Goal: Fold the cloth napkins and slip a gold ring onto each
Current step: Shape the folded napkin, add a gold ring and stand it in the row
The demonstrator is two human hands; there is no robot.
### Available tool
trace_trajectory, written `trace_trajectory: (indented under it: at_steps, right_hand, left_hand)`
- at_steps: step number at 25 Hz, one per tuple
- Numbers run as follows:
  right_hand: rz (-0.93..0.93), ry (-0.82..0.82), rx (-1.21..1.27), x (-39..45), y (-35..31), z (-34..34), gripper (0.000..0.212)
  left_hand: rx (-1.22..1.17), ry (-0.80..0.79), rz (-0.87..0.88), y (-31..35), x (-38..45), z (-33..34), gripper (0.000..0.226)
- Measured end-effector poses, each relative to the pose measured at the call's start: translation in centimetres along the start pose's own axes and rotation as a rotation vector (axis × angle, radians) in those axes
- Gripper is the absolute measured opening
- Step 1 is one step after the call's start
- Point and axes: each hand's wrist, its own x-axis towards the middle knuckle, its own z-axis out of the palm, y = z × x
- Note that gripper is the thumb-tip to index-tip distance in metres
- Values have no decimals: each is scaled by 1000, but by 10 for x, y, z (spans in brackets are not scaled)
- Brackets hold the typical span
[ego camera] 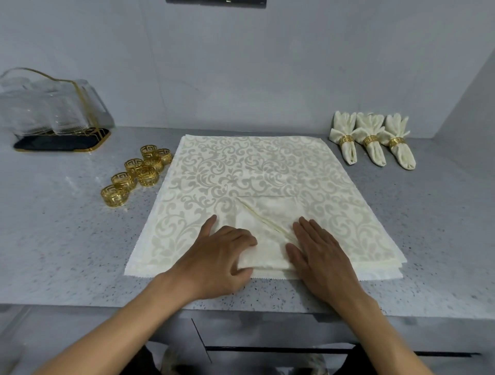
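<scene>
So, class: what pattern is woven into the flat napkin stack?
Pale grey-beige scrolling leaf damask on cream, across the flat napkin stack; the head view shows it best.

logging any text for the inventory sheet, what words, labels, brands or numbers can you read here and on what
No text can be read.
dark panel on the wall: a small pale mark, too small and blurred to read.
loose gold rings: a cut-out key pattern, not letters.
spread napkin: scroll pattern only, no words.
ringed napkins: the same pattern on their bands, no lettering.
</scene>
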Motion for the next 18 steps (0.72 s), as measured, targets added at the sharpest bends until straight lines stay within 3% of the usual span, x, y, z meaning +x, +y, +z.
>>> trace_trajectory:
  at_steps: [4,6,9,11,14,18]
  right_hand:
    - [2,10,41,0,2,1,80]
    - [-19,107,69,-2,-1,-6,69]
    - [-117,317,96,-8,-6,-13,36]
    - [-80,287,165,-8,-8,-11,32]
    - [-8,289,286,-4,-4,-3,15]
    - [-16,287,316,-7,-3,-5,8]
  left_hand:
    - [-64,47,-26,3,15,-4,28]
    - [-262,56,-137,-2,23,-7,17]
    - [-517,29,-302,-6,35,-8,35]
    - [-483,66,-331,-7,39,1,39]
    - [-478,194,-323,-5,39,11,11]
    - [-464,276,-275,-4,35,15,33]
